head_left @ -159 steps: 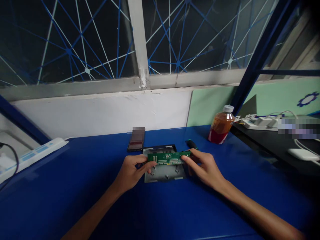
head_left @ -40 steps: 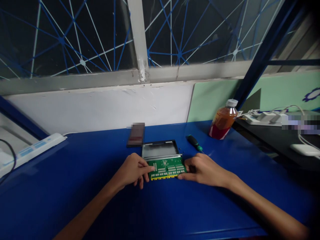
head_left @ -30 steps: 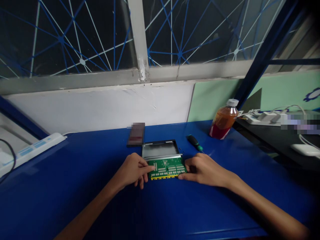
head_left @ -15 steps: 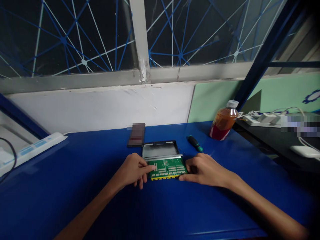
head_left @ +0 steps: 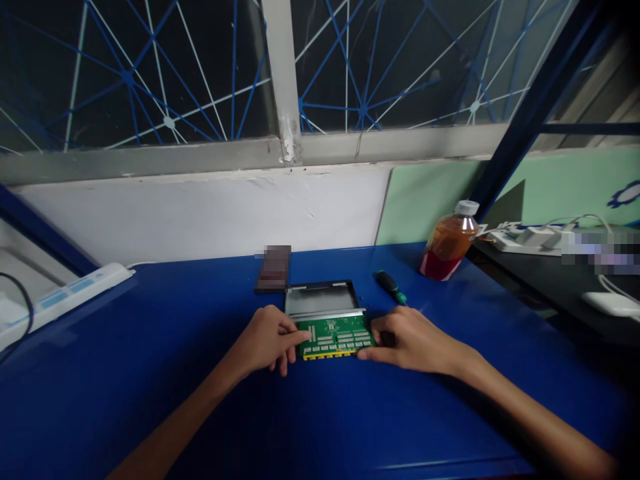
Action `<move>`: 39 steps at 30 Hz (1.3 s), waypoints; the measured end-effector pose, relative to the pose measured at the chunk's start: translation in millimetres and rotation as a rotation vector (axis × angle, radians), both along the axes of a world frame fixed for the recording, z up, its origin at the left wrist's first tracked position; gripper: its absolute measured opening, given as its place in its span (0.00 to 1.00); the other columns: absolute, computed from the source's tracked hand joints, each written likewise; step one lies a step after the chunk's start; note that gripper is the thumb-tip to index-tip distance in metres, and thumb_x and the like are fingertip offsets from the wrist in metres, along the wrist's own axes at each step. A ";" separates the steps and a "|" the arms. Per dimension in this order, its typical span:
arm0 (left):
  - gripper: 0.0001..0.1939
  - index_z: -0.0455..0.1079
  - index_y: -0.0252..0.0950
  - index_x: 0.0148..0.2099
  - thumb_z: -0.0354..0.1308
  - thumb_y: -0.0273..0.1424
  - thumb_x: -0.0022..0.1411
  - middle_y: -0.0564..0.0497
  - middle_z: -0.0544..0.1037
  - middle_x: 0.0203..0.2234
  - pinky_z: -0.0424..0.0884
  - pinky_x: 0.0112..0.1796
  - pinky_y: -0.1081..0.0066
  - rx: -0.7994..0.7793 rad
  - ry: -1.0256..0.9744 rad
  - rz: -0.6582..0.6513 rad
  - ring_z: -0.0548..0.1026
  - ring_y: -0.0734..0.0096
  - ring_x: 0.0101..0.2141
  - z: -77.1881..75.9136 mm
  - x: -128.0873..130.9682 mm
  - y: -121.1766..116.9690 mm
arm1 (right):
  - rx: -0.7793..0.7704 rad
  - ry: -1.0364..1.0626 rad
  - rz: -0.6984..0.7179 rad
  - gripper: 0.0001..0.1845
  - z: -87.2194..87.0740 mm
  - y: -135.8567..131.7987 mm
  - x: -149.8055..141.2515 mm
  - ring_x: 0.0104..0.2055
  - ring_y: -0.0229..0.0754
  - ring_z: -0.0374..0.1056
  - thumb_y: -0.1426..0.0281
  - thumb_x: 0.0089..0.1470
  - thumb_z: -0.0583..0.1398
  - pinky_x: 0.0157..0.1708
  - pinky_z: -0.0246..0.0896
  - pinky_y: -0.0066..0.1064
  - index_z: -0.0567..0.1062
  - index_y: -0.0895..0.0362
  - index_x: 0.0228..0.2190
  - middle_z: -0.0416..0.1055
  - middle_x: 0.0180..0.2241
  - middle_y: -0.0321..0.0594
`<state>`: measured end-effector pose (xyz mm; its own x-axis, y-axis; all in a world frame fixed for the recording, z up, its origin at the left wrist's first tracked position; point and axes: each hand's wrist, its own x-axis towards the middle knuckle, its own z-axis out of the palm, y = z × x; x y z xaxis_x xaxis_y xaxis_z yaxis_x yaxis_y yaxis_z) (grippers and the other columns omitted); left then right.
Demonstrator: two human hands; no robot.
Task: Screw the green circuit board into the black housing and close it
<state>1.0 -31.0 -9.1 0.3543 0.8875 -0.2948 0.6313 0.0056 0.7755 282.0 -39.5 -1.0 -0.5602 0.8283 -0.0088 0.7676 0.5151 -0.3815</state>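
Observation:
A green circuit board [head_left: 336,337] with a yellow front edge lies flat on the blue table [head_left: 320,413]. My left hand [head_left: 265,341] has its fingers curled, and the index fingertip presses on the board's left edge. My right hand [head_left: 407,340] grips the board's right edge with fingers and thumb. Just behind the board sits an open grey and black housing [head_left: 320,300], touching the board's far edge.
A dark phone [head_left: 273,268] lies behind the housing to the left. To its right lie a green-handled screwdriver [head_left: 391,287] and an orange drink bottle [head_left: 449,241]. White power strips sit at far left [head_left: 65,303] and on the black desk at right [head_left: 520,239].
Five seconds ago both hands held the board raised over the housing; it now lies flat on the table in front of it. Over the last second nothing has moved.

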 end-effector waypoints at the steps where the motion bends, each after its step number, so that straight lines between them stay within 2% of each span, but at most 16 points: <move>1: 0.20 0.70 0.32 0.22 0.56 0.43 0.55 0.47 0.76 0.16 0.61 0.13 0.78 0.000 -0.002 0.001 0.74 0.71 0.14 -0.3 -0.1 0.0 | 0.000 0.004 0.002 0.26 -0.5 0.0 0.1 0.19 0.32 0.54 0.47 0.50 0.58 0.22 0.40 0.31 0.68 0.57 0.18 0.61 0.16 0.33; 6: 0.21 0.70 0.32 0.22 0.56 0.45 0.55 0.47 0.76 0.16 0.61 0.12 0.79 0.007 -0.003 0.000 0.74 0.71 0.14 1.8 0.4 -0.9 | 0.017 0.017 0.007 0.26 -0.3 0.5 0.1 0.19 0.32 0.54 0.47 0.50 0.58 0.21 0.41 0.31 0.68 0.57 0.18 0.62 0.16 0.33; 12: 0.24 0.68 0.32 0.21 0.54 0.46 0.57 0.47 0.75 0.15 0.61 0.12 0.79 0.030 0.030 0.004 0.74 0.71 0.14 9.7 0.1 -0.7 | 0.051 0.103 -0.041 0.25 10.8 2.8 7.3 0.19 0.34 0.57 0.50 0.55 0.54 0.22 0.45 0.31 0.71 0.56 0.20 0.65 0.16 0.34; 18: 0.23 0.66 0.33 0.20 0.54 0.46 0.57 0.48 0.76 0.15 0.59 0.12 0.79 0.046 0.054 -0.014 0.73 0.72 0.13 8.7 1.3 -2.0 | 0.241 0.173 -0.217 0.22 14.9 15.8 29.1 0.21 0.37 0.62 0.54 0.58 0.53 0.22 0.49 0.30 0.73 0.55 0.24 0.69 0.19 0.36; 22: 0.24 0.66 0.33 0.19 0.53 0.46 0.58 0.49 0.76 0.15 0.59 0.13 0.80 0.077 0.076 -0.010 0.73 0.73 0.13 10.1 2.2 -2.3 | 0.395 0.083 -0.391 0.20 10.0 27.4 42.2 0.24 0.40 0.66 0.54 0.57 0.53 0.23 0.50 0.30 0.74 0.55 0.27 0.73 0.23 0.38; 25: 0.26 0.65 0.33 0.18 0.51 0.47 0.60 0.49 0.75 0.14 0.61 0.14 0.79 0.134 0.107 -0.015 0.72 0.74 0.12 14.1 3.1 -3.5 | 0.441 -0.026 -0.510 0.20 2.1 34.8 49.4 0.26 0.43 0.68 0.51 0.54 0.54 0.22 0.49 0.29 0.73 0.54 0.30 0.74 0.25 0.38; 30: 0.28 0.65 0.34 0.17 0.48 0.48 0.62 0.51 0.72 0.10 0.63 0.18 0.77 0.217 0.138 -0.033 0.69 0.77 0.10 18.1 3.9 -4.9 | 0.259 -0.065 -0.539 0.25 -15.8 46.9 56.1 0.24 0.43 0.68 0.46 0.50 0.55 0.20 0.49 0.29 0.74 0.53 0.34 0.73 0.24 0.40; 33: 0.28 0.65 0.34 0.17 0.48 0.48 0.62 0.51 0.71 0.09 0.64 0.18 0.77 0.237 0.143 -0.047 0.68 0.78 0.10 19.5 3.9 -4.3 | 0.164 0.019 -0.521 0.22 -21.1 52.9 57.4 0.24 0.42 0.66 0.48 0.49 0.58 0.21 0.51 0.29 0.75 0.54 0.32 0.73 0.24 0.40; 36: 0.29 0.65 0.34 0.17 0.48 0.48 0.62 0.52 0.72 0.10 0.65 0.20 0.77 0.260 0.129 -0.052 0.69 0.78 0.10 21.8 3.5 -3.7 | 0.053 0.243 -0.484 0.20 -16.2 54.1 57.4 0.24 0.39 0.64 0.52 0.48 0.60 0.21 0.53 0.29 0.75 0.57 0.25 0.71 0.23 0.38; 39: 0.28 0.66 0.34 0.17 0.48 0.47 0.62 0.52 0.73 0.11 0.66 0.20 0.77 0.290 0.117 -0.045 0.70 0.79 0.11 24.4 3.2 -4.1 | -0.040 0.603 -0.484 0.20 -1.7 48.2 55.5 0.19 0.35 0.59 0.52 0.47 0.61 0.18 0.50 0.28 0.73 0.58 0.26 0.66 0.19 0.35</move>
